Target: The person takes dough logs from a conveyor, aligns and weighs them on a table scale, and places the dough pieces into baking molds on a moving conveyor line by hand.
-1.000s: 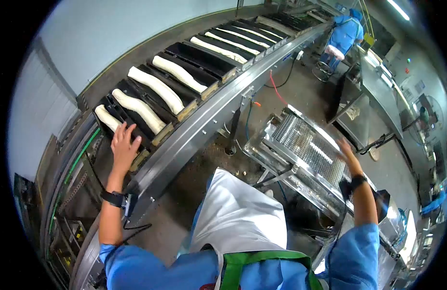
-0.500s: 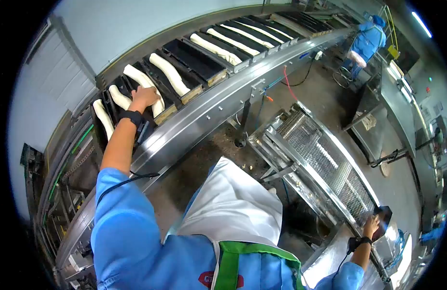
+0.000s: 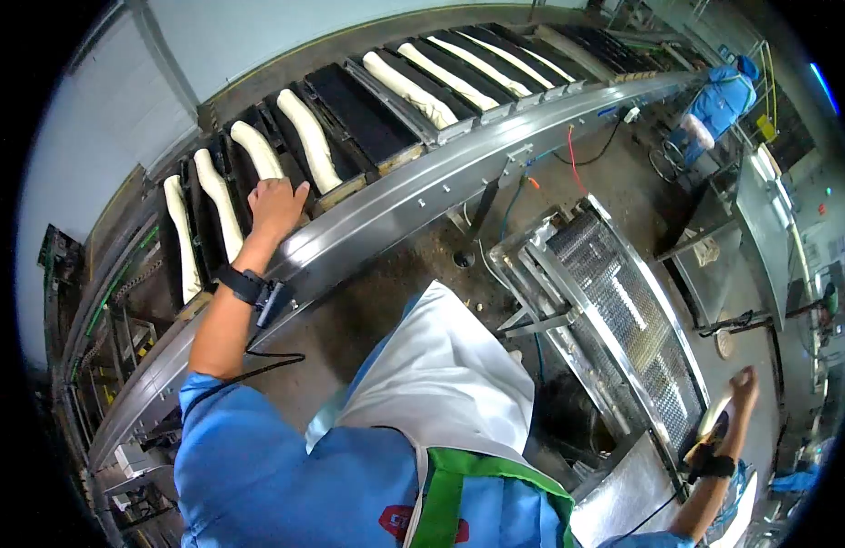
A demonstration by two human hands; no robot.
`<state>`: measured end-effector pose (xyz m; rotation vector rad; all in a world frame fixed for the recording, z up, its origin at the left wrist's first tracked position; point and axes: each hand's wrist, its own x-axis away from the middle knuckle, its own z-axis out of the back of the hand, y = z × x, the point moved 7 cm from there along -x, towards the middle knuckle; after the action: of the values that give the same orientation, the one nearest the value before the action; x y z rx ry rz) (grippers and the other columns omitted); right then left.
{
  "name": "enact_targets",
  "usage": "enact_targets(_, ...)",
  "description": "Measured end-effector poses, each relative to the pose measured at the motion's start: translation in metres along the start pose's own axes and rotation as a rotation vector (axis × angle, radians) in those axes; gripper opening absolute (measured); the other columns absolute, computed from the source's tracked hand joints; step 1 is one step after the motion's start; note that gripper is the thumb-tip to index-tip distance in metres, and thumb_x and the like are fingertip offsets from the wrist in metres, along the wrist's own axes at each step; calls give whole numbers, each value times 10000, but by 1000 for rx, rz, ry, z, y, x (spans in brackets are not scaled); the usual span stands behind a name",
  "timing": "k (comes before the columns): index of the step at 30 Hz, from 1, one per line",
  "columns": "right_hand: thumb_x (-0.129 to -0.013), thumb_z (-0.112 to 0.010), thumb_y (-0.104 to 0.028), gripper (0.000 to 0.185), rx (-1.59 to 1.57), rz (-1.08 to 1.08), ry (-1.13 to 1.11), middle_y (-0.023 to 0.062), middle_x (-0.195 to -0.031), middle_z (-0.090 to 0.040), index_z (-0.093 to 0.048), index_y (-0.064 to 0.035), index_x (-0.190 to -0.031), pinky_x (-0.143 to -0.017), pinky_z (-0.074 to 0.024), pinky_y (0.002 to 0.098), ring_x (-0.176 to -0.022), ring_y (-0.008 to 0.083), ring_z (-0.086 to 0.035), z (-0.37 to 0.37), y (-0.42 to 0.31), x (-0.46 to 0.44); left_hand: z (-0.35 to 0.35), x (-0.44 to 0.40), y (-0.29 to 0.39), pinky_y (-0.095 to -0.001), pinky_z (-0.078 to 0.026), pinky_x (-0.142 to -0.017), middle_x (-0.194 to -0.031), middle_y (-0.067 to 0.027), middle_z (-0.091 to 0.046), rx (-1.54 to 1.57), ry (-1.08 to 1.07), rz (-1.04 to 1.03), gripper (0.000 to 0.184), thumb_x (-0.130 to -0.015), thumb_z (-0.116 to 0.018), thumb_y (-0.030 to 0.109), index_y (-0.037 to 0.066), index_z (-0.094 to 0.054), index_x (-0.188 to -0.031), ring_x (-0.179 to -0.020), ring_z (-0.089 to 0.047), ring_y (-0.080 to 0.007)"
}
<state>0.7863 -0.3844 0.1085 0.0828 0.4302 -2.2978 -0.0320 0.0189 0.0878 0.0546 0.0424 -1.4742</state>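
Observation:
My left hand (image 3: 276,208) is over the front end of a long pale dough strip (image 3: 256,151) in a black pan on the curved conveyor. Its fingers are curled down and together on the strip, with the thumb out to the side. At the far right, my right hand (image 3: 744,387) is raised beside the end of the mesh belt (image 3: 637,315), its fingers closed. A short pale piece of dough (image 3: 713,413) hangs below that fist, partly hidden by the wrist. More dough strips (image 3: 308,137) lie in neighbouring pans, on both sides of my left hand.
The conveyor's steel rail (image 3: 422,183) curves between me and the pans. One black pan (image 3: 363,114) holds no strip. A co-worker in blue (image 3: 722,102) is at the far upper right, near metal tables (image 3: 762,228). Red and blue hoses hang under the conveyor.
The strips have shifted slightly in view. My left hand has moved down to the strip's front end. My right hand has risen from the mesh belt's end, with the pale piece now below it.

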Motion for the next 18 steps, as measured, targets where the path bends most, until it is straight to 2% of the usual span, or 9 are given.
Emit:
enact_targets(1,-667,-583,-68,326,-142,33,3,51,-810,-542,-480,-21,-972,-517,-406,272,-621,166,-516,34,-53,-2,-2,5,-4,-405,-277,-833,-942,-161,-539,33,155,-2,409,-794,-428,336,-40,-543,-906,-970,-423,-289)
enact_targets(2,-701,-574,-90,369,-375,-14,-71,-5,-903,-531,-468,-44,-1052,-480,-384,233,-622,98,-489,46,-66,-16,-8,10,-7,-405,-277,-833,-942,-161,-539,37,162,0,409,-794,-428,336,-40,-543,-906,-970,-423,-289)
enact_targets(3,-729,-559,-141,431,-572,-40,-13,-2,-916,-525,-423,-66,-1131,-469,-345,196,-646,62,-473,66,-112,-11,-7,18,-10,-402,-283,-822,-926,-156,-541,59,260,4,380,-789,-446,320,-34,-546,-886,-954,-428,-288)
enact_targets(5,-738,-561,-184,504,-759,60,125,1,-935,-520,-373,-65,-1190,-513,-347,186,-692,75,-483,103,-188,-16,-5,26,-11,-397,-297,-796,-900,-145,-541,82,370,3,309,-770,-491,275,-21,-544,-843,-922,-436,-279)
enact_targets(7,-744,-559,-223,546,-877,217,47,7,-941,-507,-344,-68,-1220,-601,-362,196,-778,79,-472,122,-239,-44,-6,33,-13,-394,-298,-797,-902,-143,-541,79,404,14,308,-766,-494,274,-21,-542,-842,-921,-437,-277)
enact_targets(8,-752,-545,-248,497,-750,320,102,5,-933,-499,-384,-67,-1185,-648,-364,198,-815,78,-463,135,-292,-36,-4,38,-12,-391,-299,-799,-903,-141,-541,75,433,17,307,-762,-496,273,-21,-540,-840,-920,-438,-274)
enact_targets(11,-769,-489,-251,333,-889,546,59,4,-923,-501,-477,-60,-1041,-692,-366,210,-844,85,-461,128,-396,-49,3,54,-4,-383,-304,-806,-911,-134,-542,77,497,44,291,-755,-497,261,-16,-540,-833,-929,-442,-264)
enact_targets(14,-760,-501,-211,308,-1151,539,-122,38,-894,-501,-478,-56,-1026,-715,-398,219,-834,124,-483,87,-491,-48,5,65,-3,-378,-306,-818,-932,-130,-538,93,518,76,281,-748,-502,238,-20,-535,-854,-953,-442,-256)
enact_targets(18,-777,-524,-236,250,-1455,799,-347,52,-921,-512,-470,-60,-947,-714,-418,262,-820,153,-511,15,-602,-19,9,77,2,-372,-302,-836,-974,-137,-527,92,521,109,308,-742,-512,218,-35,-524,-919,-980,-431,-266)
